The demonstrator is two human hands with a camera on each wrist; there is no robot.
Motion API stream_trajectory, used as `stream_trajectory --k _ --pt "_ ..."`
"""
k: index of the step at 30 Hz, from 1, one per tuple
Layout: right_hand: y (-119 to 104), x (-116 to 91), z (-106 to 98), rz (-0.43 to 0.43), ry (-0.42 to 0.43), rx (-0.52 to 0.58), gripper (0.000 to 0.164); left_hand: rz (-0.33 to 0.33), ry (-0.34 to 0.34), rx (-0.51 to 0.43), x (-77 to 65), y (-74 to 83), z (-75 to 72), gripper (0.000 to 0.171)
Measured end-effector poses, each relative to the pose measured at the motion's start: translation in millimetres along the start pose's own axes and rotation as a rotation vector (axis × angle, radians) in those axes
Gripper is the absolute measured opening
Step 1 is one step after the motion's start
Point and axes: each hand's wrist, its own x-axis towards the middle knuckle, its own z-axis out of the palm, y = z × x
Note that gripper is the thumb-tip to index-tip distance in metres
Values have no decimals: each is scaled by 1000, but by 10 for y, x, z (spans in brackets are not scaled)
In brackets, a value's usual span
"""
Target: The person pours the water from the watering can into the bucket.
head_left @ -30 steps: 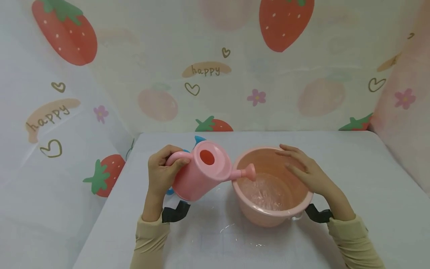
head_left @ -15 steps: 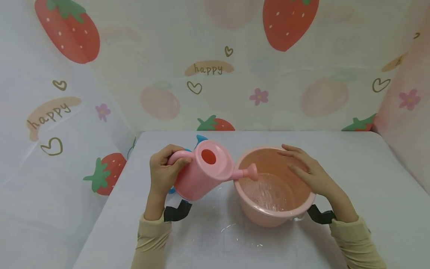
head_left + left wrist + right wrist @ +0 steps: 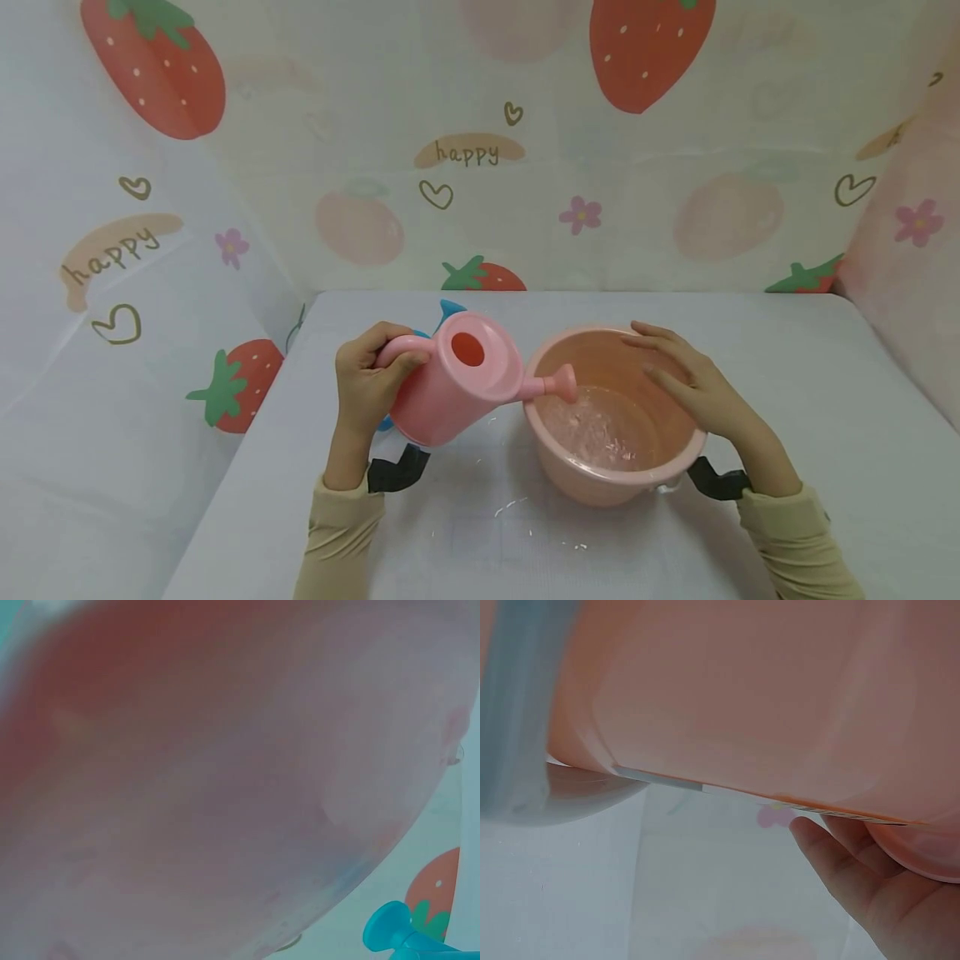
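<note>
In the head view my left hand (image 3: 367, 375) grips the handle of a pink watering can (image 3: 450, 392). The can is tilted to the right, and its sprinkler spout reaches over the rim of a pink bucket (image 3: 592, 483). Water (image 3: 600, 429) lies rippling in the bucket's bottom. My right hand (image 3: 697, 387) rests at the bucket's right rim, fingers spread and fairly straight. The right wrist view shows the bucket's wall (image 3: 742, 697) close up, with the right fingers (image 3: 832, 862) beside it. A blurred pink surface fills most of the left wrist view.
Behind the pink can, mostly hidden by it, stands a blue thing with a flared spout (image 3: 450, 310), seen also as a blue spout (image 3: 390, 926) in the left wrist view. Water drops (image 3: 512, 507) spot the white table (image 3: 480, 558). Strawberry-printed cloth (image 3: 480, 208) walls the back and sides.
The whole head view has shifted slightly. Both hands, the can and the bucket keep their places relative to each other, while the ripples in the water change.
</note>
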Motion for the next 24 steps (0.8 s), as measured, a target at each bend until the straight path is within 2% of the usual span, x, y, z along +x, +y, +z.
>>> stream_trajectory --k 16,24 --pt "4 5 3 2 3 -20 43 -2 -3 7 -6 -24 -5 48" --pt "11 1 7 3 5 -46 42 17 -35 105 -7 -36 -9 50"
